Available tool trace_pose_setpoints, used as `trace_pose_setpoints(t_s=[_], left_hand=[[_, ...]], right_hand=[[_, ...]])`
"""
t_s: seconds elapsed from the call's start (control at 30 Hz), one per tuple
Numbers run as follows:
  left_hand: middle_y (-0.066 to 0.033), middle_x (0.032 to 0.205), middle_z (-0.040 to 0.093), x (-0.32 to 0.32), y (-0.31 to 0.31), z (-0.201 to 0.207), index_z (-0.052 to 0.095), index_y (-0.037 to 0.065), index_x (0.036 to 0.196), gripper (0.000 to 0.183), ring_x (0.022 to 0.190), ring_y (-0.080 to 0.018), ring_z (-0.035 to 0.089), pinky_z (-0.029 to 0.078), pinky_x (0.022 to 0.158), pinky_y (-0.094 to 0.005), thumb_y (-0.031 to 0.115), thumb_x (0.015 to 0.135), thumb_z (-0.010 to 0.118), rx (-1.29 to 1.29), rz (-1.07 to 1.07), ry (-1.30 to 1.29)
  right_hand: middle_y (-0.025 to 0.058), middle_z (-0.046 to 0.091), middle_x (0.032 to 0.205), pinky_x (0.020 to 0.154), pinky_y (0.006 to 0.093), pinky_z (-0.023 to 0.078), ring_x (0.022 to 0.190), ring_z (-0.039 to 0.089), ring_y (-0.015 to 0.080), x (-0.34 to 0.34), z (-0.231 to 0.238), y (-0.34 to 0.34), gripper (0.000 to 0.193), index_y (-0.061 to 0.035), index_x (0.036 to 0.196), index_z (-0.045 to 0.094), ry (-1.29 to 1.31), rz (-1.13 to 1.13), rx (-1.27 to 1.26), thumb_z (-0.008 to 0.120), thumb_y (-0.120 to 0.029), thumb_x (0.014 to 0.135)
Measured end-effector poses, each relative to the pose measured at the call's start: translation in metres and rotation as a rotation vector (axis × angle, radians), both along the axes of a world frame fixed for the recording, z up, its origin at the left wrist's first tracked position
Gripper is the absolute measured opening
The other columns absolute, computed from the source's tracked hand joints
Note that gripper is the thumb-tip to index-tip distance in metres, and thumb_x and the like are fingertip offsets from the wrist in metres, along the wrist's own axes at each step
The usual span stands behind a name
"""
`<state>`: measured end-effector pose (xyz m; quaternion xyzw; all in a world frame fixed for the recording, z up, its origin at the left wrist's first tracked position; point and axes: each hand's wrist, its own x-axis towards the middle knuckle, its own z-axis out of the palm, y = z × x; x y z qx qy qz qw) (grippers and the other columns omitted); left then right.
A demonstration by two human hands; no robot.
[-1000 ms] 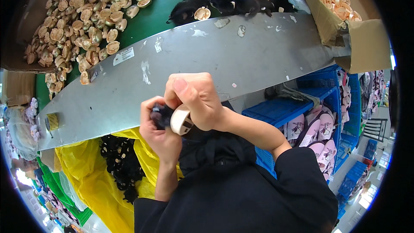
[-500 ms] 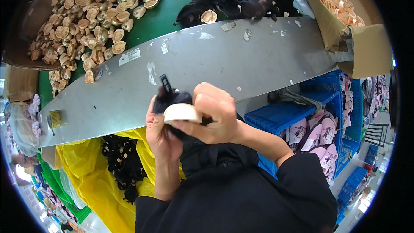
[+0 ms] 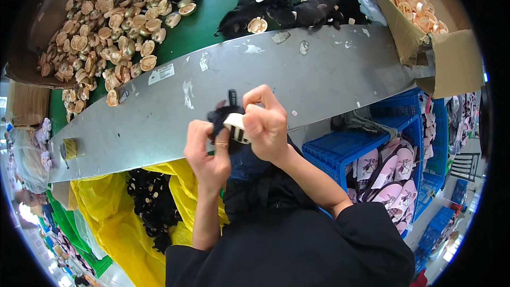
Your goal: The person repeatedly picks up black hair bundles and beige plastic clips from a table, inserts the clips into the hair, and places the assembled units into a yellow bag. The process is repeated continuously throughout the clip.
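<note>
In front of my chest both hands hold one piece, a small black plush item (image 3: 218, 118) with a cream plastic part (image 3: 235, 124) set against it. Dark slots show in the cream part, and a black fabric tag (image 3: 232, 97) sticks up from the plush. My left hand (image 3: 206, 154) is closed on the plush, its thumb pressed near the cream part. Curled into a near fist, my right hand (image 3: 265, 126) grips the right side of the cream part; its fingertips are partly hidden.
A grey metal table edge (image 3: 154, 111) lies beyond my hands. Cream shell pieces (image 3: 106, 37) and black plush pieces (image 3: 308, 10) lie behind it. A cardboard box (image 3: 459, 64) holds cream rings. Below are a yellow bag (image 3: 101, 207) and blue crates (image 3: 340, 149) with pink slippers.
Both hands and the piece have moved up, and the right hand slightly right. The cream part has turned from its smooth outer side to show its slots.
</note>
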<state>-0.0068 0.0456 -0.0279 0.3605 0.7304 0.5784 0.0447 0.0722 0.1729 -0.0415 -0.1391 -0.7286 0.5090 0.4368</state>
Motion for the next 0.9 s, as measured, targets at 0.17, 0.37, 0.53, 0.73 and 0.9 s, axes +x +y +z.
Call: trace_pose_setpoints(t_s=[0.17,0.37,0.53,0.73,0.9], left_hand=[[-0.0119,0.08,0.048,0.009,0.013,-0.001,0.054,0.0,0.087,0.016,0.071,-0.0269,0.046,0.039,0.063,-0.0352,0.004,0.091,0.068,-0.061,-0.005,0.158],[-0.01,0.08,0.048,0.006,0.015,-0.018,0.052,-0.001,0.088,0.015,0.07,-0.0232,0.044,0.038,0.063,-0.034,0.003,0.093,0.067,0.038,-0.056,-0.073],[0.0003,0.082,0.041,0.009,0.009,-0.028,0.05,0.002,0.089,0.018,0.073,-0.0081,0.038,0.032,0.063,-0.0241,0.008,0.1,0.063,0.102,-0.067,-0.326],[0.0008,0.084,0.04,0.009,0.004,-0.045,0.048,0.002,0.089,0.018,0.074,-0.0076,0.037,0.032,0.063,-0.0231,0.008,0.101,0.06,0.127,-0.063,-0.34],[0.0003,0.084,0.04,0.008,0.005,-0.046,0.049,0.001,0.089,0.017,0.075,-0.0084,0.038,0.033,0.064,-0.024,0.008,0.101,0.059,0.109,-0.053,-0.319]], right_hand=[[0.0118,0.054,0.097,0.083,0.0347,0.047,0.089,0.054,0.022,-0.012,-0.001,-0.007,0.026,-0.0001,0.103,0.056,0.107,0.096,-0.327,0.041,-0.021,0.101],[0.0143,0.057,0.1,0.081,0.0347,0.048,0.087,0.056,0.0233,-0.019,0.006,-0.009,0.024,0.0014,0.107,0.057,-0.053,0.069,-0.174,0.04,-0.011,0.096],[0.018,0.054,0.095,0.075,0.0417,0.049,0.08,0.057,0.0342,-0.022,0.001,-0.012,0.013,-0.0009,0.103,0.054,-0.08,0.073,-0.144,0.044,-0.006,0.098],[0.0209,0.056,0.094,0.073,0.0483,0.049,0.08,0.058,0.042,-0.025,-0.009,-0.004,0.009,-0.0022,0.101,0.053,-0.249,0.164,-0.145,0.047,-0.004,0.094],[0.0226,0.056,0.095,0.072,0.0532,0.05,0.08,0.059,0.0466,-0.03,-0.002,-0.007,0.006,-0.0037,0.1,0.051,-0.356,0.132,-0.14,0.049,-0.006,0.095]])
